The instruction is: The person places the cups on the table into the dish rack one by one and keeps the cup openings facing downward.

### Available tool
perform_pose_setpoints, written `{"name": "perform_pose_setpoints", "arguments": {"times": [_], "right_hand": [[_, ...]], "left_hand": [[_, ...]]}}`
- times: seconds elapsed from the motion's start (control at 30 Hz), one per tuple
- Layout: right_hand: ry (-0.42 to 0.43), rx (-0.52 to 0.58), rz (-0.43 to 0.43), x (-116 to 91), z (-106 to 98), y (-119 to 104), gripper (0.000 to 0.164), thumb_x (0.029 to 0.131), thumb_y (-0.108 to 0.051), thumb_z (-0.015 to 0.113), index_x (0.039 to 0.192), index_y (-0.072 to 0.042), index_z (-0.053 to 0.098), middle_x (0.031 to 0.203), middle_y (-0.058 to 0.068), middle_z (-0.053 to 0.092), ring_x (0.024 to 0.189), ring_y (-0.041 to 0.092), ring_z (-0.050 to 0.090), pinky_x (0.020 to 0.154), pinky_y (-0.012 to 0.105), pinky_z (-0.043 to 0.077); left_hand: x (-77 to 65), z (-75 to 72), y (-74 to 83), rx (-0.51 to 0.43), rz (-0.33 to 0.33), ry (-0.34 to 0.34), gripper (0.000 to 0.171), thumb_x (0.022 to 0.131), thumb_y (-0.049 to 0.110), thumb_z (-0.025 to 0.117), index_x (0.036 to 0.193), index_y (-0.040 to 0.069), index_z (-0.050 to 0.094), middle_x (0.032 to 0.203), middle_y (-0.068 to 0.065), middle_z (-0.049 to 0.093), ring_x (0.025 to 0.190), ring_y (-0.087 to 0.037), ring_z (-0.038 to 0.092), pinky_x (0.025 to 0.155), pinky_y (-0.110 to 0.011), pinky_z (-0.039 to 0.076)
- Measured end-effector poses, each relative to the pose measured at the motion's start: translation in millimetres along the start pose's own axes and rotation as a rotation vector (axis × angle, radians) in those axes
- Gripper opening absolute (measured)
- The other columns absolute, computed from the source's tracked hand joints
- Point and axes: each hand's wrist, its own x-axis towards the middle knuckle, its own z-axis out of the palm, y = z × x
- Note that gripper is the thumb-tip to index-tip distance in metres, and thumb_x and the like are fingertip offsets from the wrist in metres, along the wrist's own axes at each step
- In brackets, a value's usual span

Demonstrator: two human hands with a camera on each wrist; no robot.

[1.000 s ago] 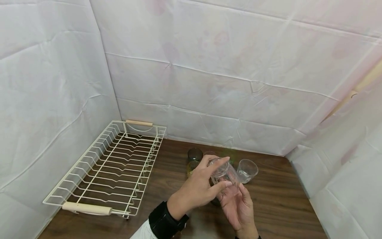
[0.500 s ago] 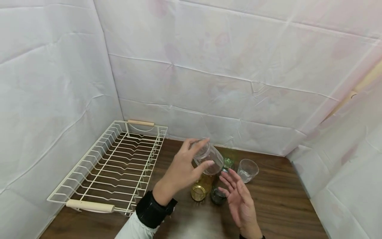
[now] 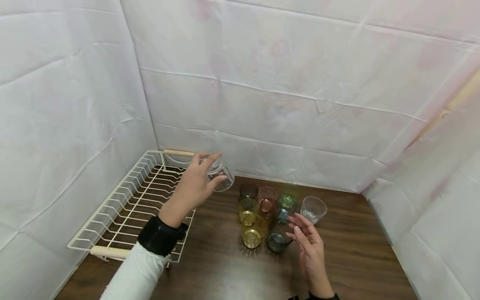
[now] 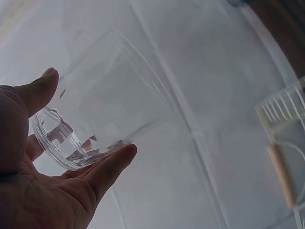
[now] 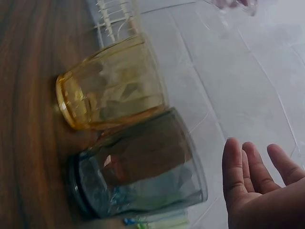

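My left hand (image 3: 193, 183) grips a clear drinking glass (image 3: 224, 180) near its base, thumb on one side and fingers on the other. The glass is held in the air, tilted with its base up toward the hand and its mouth down to the right. In the left wrist view the fingers curl round the thick base of the clear glass (image 4: 105, 105). My right hand (image 3: 310, 250) holds nothing, its fingers loosely bent beside a grey-blue glass (image 3: 278, 239). A yellow glass (image 3: 253, 234) stands left of that one.
A white wire dish rack (image 3: 127, 212) with wooden handles stands on the left of the brown table (image 3: 225, 275). Behind the front glasses are a dark glass (image 3: 248, 191), a pink glass (image 3: 267, 193), a green glass (image 3: 288, 201) and another clear glass (image 3: 313, 208). White cloth walls surround the table.
The left hand has carried the clear glass leftward, away from the right hand and toward the rack. The right hand has let go of the glass and stays near the coloured glasses.
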Motion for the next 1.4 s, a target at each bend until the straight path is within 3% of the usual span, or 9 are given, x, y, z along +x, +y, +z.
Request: {"name": "perform_pose_setpoints", "arguments": {"times": [0.1, 0.43, 0.63, 0.73, 0.97, 1.17, 1.4], "right_hand": [[0.050, -0.022, 0.004, 0, -4, 5, 0.040, 0.109, 0.001, 0.053, 0.146, 0.015, 0.049, 0.125, 0.003, 0.077, 0.110, 0.009, 0.071, 0.087, 0.028, 0.064], [0.126, -0.060, 0.032, -1, -27, 21, 0.032, 0.110, -0.002, 0.054, 0.140, 0.008, 0.059, 0.119, 0.002, 0.079, 0.110, 0.010, 0.073, 0.083, 0.027, 0.062], [0.157, -0.090, 0.083, -6, -34, 22, 0.040, 0.110, -0.006, 0.055, 0.144, 0.015, 0.051, 0.118, -0.002, 0.080, 0.109, 0.005, 0.073, 0.083, 0.026, 0.062], [0.172, -0.117, 0.099, -6, -35, 22, 0.042, 0.111, -0.009, 0.056, 0.145, 0.015, 0.051, 0.118, -0.002, 0.079, 0.110, 0.004, 0.072, 0.083, 0.026, 0.062], [0.169, -0.140, 0.098, -1, -34, 23, 0.041, 0.110, -0.009, 0.058, 0.144, 0.014, 0.052, 0.118, -0.003, 0.078, 0.109, 0.005, 0.072, 0.083, 0.026, 0.062], [0.160, -0.141, 0.077, -2, -34, 20, 0.040, 0.110, -0.008, 0.058, 0.142, 0.015, 0.053, 0.118, -0.003, 0.079, 0.110, 0.005, 0.072, 0.083, 0.026, 0.062], [0.155, -0.126, 0.054, -5, -37, 20, 0.036, 0.110, -0.007, 0.057, 0.139, 0.013, 0.057, 0.117, -0.002, 0.080, 0.107, 0.004, 0.073, 0.082, 0.027, 0.062]], "left_hand": [[6.0, -5.3, -26.8, 0.057, -0.027, -0.035, 0.075, 0.098, 0.039, 0.078, 0.164, 0.024, 0.045, 0.155, -0.025, 0.046, 0.109, -0.044, 0.071, 0.091, -0.058, 0.062], [14.3, -24.7, -105.2, 0.101, -0.170, -0.127, 0.078, 0.102, 0.030, 0.074, 0.168, 0.016, 0.035, 0.159, -0.035, 0.037, 0.124, -0.057, 0.061, 0.103, -0.070, 0.052], [20.3, -18.5, -140.8, 0.100, -0.256, -0.215, 0.085, 0.103, 0.030, 0.073, 0.167, -0.001, 0.027, 0.165, -0.042, 0.024, 0.146, -0.063, 0.039, 0.119, -0.074, 0.038], [27.4, -12.2, -153.5, 0.090, -0.277, -0.232, 0.088, 0.103, 0.029, 0.072, 0.166, -0.007, 0.023, 0.166, -0.047, 0.018, 0.149, -0.066, 0.031, 0.122, -0.075, 0.033], [41.2, 9.5, -180.8, 0.074, -0.303, -0.248, 0.089, 0.098, 0.025, 0.078, 0.161, -0.013, 0.028, 0.156, -0.048, 0.031, 0.143, -0.063, 0.040, 0.119, -0.071, 0.039], [42.3, 26.7, -201.6, 0.027, -0.313, -0.223, 0.083, 0.098, 0.020, 0.079, 0.158, -0.014, 0.033, 0.155, -0.046, 0.034, 0.139, -0.061, 0.044, 0.117, -0.069, 0.041], [43.6, 43.8, -215.2, 0.002, -0.285, -0.179, 0.081, 0.097, 0.022, 0.080, 0.156, -0.014, 0.037, 0.148, -0.044, 0.043, 0.136, -0.060, 0.047, 0.117, -0.069, 0.041]]}}
